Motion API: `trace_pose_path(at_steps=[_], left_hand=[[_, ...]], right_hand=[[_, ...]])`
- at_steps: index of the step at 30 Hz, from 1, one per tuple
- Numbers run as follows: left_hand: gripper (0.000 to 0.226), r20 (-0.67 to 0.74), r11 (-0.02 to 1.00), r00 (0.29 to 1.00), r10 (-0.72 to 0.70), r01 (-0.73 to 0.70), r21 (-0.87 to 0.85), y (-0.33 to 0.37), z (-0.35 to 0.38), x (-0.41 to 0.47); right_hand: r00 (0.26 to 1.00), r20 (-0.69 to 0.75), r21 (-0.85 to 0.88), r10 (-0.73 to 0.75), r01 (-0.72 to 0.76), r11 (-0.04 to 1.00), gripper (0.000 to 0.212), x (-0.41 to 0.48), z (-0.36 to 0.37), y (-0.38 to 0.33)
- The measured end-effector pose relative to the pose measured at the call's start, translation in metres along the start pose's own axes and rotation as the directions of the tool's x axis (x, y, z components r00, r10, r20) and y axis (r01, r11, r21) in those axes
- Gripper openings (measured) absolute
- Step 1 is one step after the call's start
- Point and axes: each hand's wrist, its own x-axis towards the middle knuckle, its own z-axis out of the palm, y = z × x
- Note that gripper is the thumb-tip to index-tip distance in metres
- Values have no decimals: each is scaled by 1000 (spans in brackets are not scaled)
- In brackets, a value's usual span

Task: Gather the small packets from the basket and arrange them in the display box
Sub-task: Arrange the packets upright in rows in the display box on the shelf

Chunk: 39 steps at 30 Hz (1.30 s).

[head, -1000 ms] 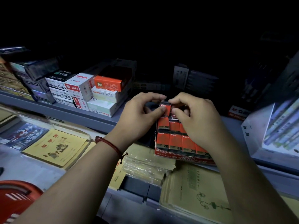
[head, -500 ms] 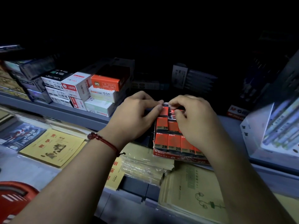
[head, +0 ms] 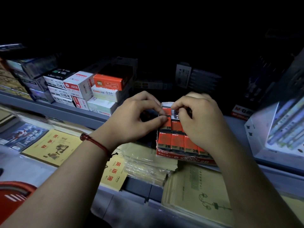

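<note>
A red display box (head: pixel 181 157) stands on the shelf edge at centre right, filled with rows of small red and black packets (head: pixel 176 141) marked 2B. My left hand (head: pixel 131 122) pinches a red packet (head: pixel 167 123) at the top left of the box with thumb and forefinger. My right hand (head: pixel 200 122) covers the right half of the box and pinches a packet with a grey end (head: pixel 174 113) in the back row. A red basket (head: pixel 14 199) shows at the bottom left corner.
Stacked white and orange cartons (head: pixel 92 89) sit on the grey shelf (head: pixel 54 109) to the left. Yellow exercise books (head: pixel 52 147) and wrapped notebooks (head: pixel 197 198) lie below. A white pen display (head: pixel 283 129) stands at the right. The shelf's back is dark.
Both hands stay at the back row of the box. The fingers have shifted slightly, working the packets there. The view has drifted a little.
</note>
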Motion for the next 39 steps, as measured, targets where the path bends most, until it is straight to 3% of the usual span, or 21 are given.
trace_pose_path(at_steps=[5,10,19,28,32,39], left_hand=[[15,4,976,998,-57,57,-211,9,-4,-4],[9,0,873,987,-162,144,-465,6,-6,-2],[4,-149,726,899,-411,225,-650,5,-4,2],[4,-162,762,887,-433,263,-592,11,3,4],[6,-102,820,914,-392,297,-488,16,10,4],[13,-50,955,973,-227,212,-207,20,17,4]], right_hand=[[1000,3,40,-23,22,999,28,0,0,1],[1000,15,139,7,-9,990,21,0,-3,-1],[999,10,174,37,-38,984,21,-2,-4,-1],[959,-201,147,201,-173,974,36,2,-2,10],[936,-219,160,277,-245,956,37,2,-2,14],[935,-178,130,305,-285,950,35,-1,-2,10]])
